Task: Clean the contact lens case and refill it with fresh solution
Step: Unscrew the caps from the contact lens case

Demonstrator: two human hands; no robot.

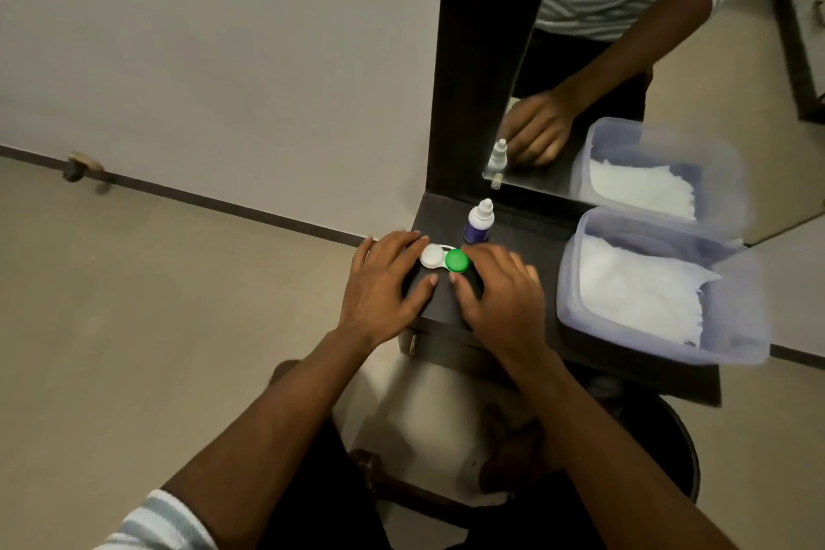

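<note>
A contact lens case (444, 259) with one white cap and one green cap lies on the dark shelf (518, 237), both caps on. My left hand (384, 281) rests flat just left of it, index finger touching the white cap and thumb below it. My right hand (500, 295) lies to the right, fingers around the green cap's edge and thumb on the shelf below. A small solution bottle (478, 221) with a white nozzle and blue label stands upright right behind the case.
A clear plastic tub (732, 326) holding white tissue sits on the shelf's right side. A mirror (625, 58) stands behind, reflecting the bottle, tub and a hand. The shelf's front edge is near my wrists, with floor at left and a round stool below.
</note>
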